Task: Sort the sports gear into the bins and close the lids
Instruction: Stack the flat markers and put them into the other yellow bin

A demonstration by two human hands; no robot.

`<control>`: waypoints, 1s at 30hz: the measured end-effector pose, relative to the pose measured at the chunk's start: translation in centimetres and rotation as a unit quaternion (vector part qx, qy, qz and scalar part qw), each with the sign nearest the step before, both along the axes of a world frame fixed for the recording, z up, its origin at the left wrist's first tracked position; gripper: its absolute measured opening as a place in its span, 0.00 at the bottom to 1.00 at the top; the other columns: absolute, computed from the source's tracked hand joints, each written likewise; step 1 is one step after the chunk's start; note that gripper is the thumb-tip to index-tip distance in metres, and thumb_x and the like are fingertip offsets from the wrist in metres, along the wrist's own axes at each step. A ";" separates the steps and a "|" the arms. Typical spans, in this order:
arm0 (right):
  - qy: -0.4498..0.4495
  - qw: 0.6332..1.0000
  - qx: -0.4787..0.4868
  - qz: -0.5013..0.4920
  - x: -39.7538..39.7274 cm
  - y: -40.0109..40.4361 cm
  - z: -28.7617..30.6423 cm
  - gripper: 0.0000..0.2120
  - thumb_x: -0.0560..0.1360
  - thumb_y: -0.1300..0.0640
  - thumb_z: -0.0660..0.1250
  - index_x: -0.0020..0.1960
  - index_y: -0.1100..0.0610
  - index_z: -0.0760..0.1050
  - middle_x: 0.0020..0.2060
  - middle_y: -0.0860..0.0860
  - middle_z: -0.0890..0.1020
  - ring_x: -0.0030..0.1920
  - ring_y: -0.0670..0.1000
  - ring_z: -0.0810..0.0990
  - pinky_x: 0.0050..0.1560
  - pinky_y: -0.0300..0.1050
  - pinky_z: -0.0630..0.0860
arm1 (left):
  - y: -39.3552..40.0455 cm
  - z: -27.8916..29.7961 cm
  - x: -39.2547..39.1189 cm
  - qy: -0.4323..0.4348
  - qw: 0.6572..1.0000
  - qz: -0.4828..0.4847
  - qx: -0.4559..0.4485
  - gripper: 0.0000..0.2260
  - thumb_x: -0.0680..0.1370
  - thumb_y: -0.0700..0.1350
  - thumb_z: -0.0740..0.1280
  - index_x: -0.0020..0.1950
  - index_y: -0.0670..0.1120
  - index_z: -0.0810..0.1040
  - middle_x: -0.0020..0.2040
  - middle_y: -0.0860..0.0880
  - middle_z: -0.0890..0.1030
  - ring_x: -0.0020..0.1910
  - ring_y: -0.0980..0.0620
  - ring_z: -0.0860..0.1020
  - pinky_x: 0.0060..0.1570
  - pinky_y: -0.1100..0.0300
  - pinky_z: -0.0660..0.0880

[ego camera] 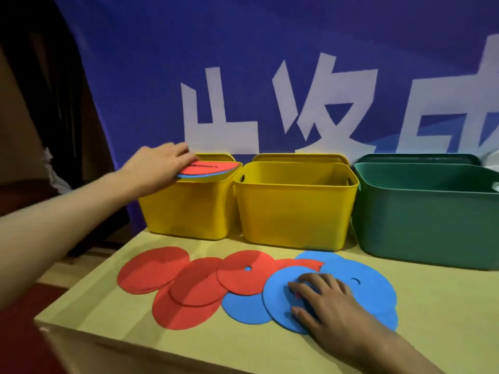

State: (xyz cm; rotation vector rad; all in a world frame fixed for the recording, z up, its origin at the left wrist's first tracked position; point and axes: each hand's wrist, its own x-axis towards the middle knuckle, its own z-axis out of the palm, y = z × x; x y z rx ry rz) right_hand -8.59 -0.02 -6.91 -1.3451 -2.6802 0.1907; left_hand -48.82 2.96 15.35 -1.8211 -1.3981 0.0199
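Left hand [159,164] grips a red-and-blue disc stack [209,168] over the far-left yellow bin [189,206]; level it, then release. Right hand [326,303] presses flat, fingers straight, on a blue disc [278,298].

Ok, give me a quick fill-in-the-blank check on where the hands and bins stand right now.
1. The left hand holds red and blue discs over the far-left ____ bin.
2. The right hand rests on a ____ disc on the table.
3. The bin farthest right is ____.
4. The middle bin has its lid ____.

Missing words: yellow; blue; green; open
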 end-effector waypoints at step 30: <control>0.069 0.960 0.182 -0.200 12.0 0.7 -1.3 0.22 0.81 0.44 0.49 0.68 0.47 0.73 0.61 0.44 0.77 0.60 0.52 0.74 0.63 0.53 0.69 | 3.7 -11.5 23.2 -0.024 0.910 -0.095 -0.403 0.34 0.78 0.70 0.61 0.77 0.52 0.65 0.66 0.46 0.70 0.66 0.43 0.72 0.63 0.47 0.72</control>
